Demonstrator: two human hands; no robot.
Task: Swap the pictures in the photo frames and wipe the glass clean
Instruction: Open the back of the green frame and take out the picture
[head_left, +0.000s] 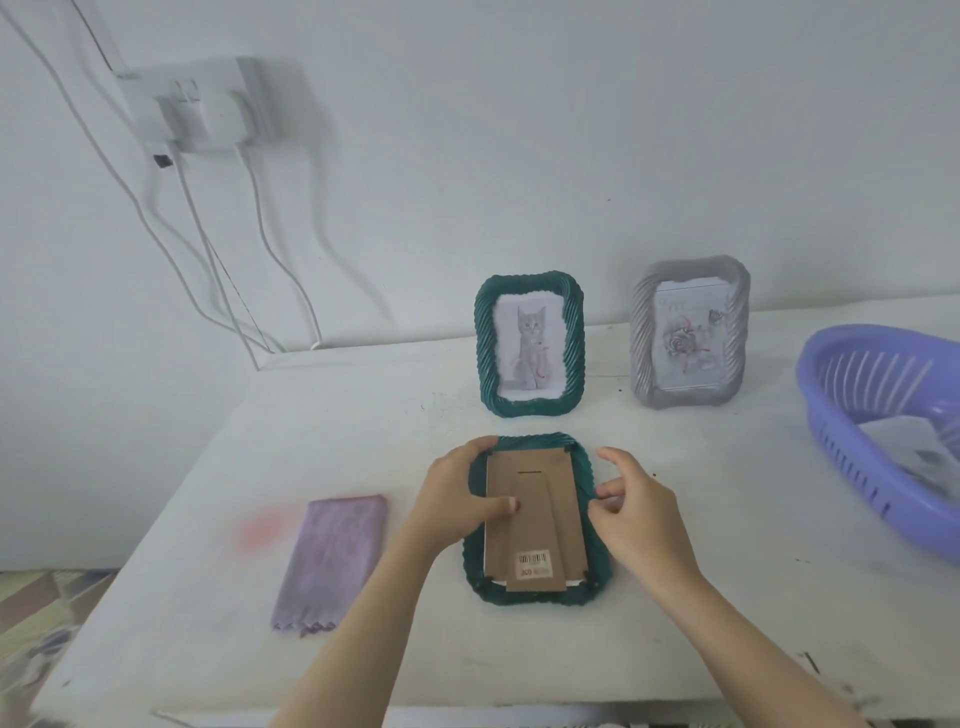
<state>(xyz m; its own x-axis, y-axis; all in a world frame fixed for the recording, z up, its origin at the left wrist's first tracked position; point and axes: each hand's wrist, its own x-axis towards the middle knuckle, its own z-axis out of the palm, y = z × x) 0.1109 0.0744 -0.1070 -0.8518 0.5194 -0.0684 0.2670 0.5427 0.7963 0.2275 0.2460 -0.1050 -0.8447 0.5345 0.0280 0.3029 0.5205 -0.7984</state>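
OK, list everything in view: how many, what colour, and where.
face-down photo frame: one, dark green, brown cardboard back, flat on table, front centre
cat photo frame: one, dark green, upright behind it
rose photo frame: one, grey, upright, right of the cat one
cloth: one, purple, flat, left of the face-down one
basket: one, lilac, table's right edge
papers: some, white, inside basket
power strip: one, white, wall, upper left
cables: several, white, hanging below it
table: one, white
left grip: one, bare hand, holds its left rim
right grip: one, bare hand, pinches its right rim

barcode sticker | on face-down green frame backing | digits too small to read
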